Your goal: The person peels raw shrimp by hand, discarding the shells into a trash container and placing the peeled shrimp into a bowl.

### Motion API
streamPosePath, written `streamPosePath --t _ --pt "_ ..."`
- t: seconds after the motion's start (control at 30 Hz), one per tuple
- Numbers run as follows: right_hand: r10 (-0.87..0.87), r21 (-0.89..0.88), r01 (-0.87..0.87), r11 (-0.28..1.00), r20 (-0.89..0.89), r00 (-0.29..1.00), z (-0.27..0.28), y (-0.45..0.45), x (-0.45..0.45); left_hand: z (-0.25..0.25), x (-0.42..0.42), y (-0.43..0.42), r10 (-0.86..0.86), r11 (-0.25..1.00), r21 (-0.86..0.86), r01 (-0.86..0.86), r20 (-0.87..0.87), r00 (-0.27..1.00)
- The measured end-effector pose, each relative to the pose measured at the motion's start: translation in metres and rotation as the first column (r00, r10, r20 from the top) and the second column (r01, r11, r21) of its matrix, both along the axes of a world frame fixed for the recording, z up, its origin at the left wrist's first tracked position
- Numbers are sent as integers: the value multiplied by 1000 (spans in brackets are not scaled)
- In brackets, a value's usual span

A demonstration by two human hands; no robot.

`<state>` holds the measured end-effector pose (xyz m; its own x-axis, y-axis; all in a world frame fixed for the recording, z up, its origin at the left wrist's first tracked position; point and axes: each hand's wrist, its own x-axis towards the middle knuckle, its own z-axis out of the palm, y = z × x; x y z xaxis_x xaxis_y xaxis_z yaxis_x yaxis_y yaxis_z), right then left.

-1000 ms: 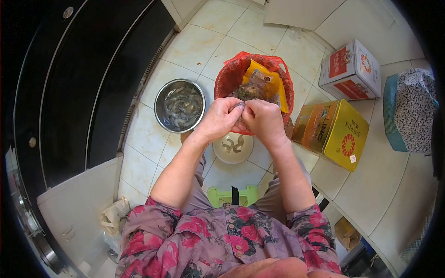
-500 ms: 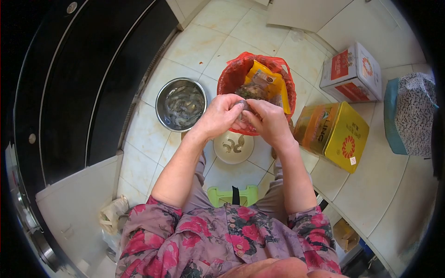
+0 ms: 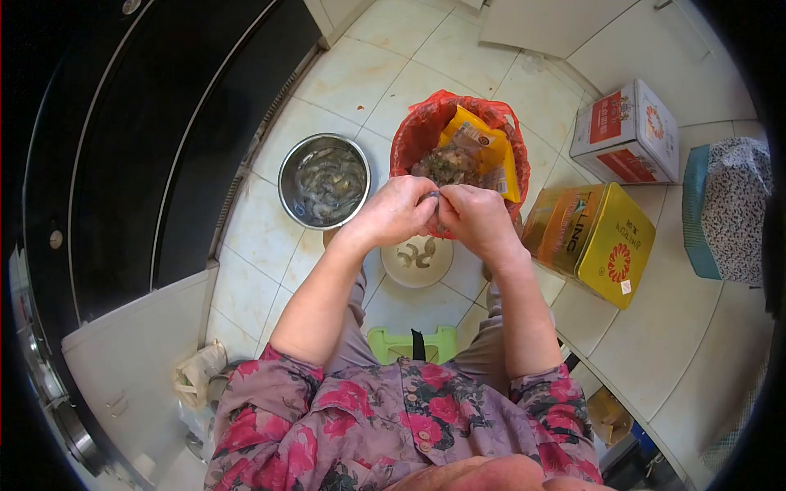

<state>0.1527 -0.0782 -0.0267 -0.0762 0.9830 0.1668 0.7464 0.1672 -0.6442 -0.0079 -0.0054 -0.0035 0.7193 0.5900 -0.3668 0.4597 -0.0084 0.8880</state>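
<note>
My left hand (image 3: 397,211) and my right hand (image 3: 475,217) meet over the near rim of a red-lined bin (image 3: 407,135). Both are closed, fingertips together, on a small grey shrimp (image 3: 434,195) that they mostly hide. Below them, partly covered by my hands, a white bowl (image 3: 419,281) holds several pale shrimp (image 3: 422,262). To the left stands a metal bowl (image 3: 283,190) with many grey shrimp (image 3: 330,184) in it. Inside the bin lie a yellow packet (image 3: 491,143) and a heap of scraps (image 3: 446,166).
On the tiled floor to the right are a yellow tin box (image 3: 618,245) and a white-and-red carton (image 3: 626,131). A patterned bag (image 3: 737,209) sits farther right. A green stool (image 3: 446,342) shows between my legs; dark cabinet fronts (image 3: 123,164) line the left.
My fingers have drawn closer together, and less of the shrimp shows between them. The whole view has shifted slightly.
</note>
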Motion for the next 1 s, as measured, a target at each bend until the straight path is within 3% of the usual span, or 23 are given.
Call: streamPosePath --t 0.13,0.23,0.3,0.47,0.53,0.57,0.63,0.67,0.73,0.77,0.8,0.83,0.9,0.93,1.0 --pt "-7 33 8 999 -11 1000 3 3 5 -3 3 -3 -7 1000 -23 6 -35 999" --pt "-18 -3 17 1000 -67 998 7 2 9 -4 4 -4 -2 998 55 3 -8 1000" --pt "-30 4 30 1000 -87 996 10 1 10 -3 4 -4 -79 946 316 79 -13 997" --pt "-55 -10 54 998 -95 994 14 2 14 -4 8 -9 -52 909 415 33 36 998" --pt "-204 -91 187 978 -258 944 17 4 14 -3 9 -10 -45 884 468 10 62 997" --pt "-206 -91 188 978 -257 944 13 6 17 -3 11 -11 -32 849 527 -41 129 991" --pt "-425 -284 324 903 -464 777 7 10 25 -3 11 -12 -24 810 579 -95 195 980" --pt "-491 -385 313 868 -572 657 7 10 30 -2 10 -10 43 846 507 -168 249 968" --pt "-531 -421 329 845 -597 601 21 10 35 2 9 -7 117 870 429 -243 298 947" --pt "-569 -458 339 822 -620 541 24 11 36 5 8 -4 259 946 100 -310 345 902" --pt "-566 -445 355 822 -566 600 22 11 37 7 7 -2 405 910 -241 -337 341 848" --pt "-563 -446 351 823 -566 602 17 11 37 7 5 0 408 909 -241 -341 341 847" --pt "-492 -275 416 867 -332 805 8 11 37 5 2 4 491 821 -462 -335 275 827" --pt "-490 -276 414 867 -333 806 5 11 34 5 2 5 493 820 -462 -336 274 826" --pt "-395 -118 401 909 -552 734 2 13 23 3 2 7 525 785 -513 -347 254 812"
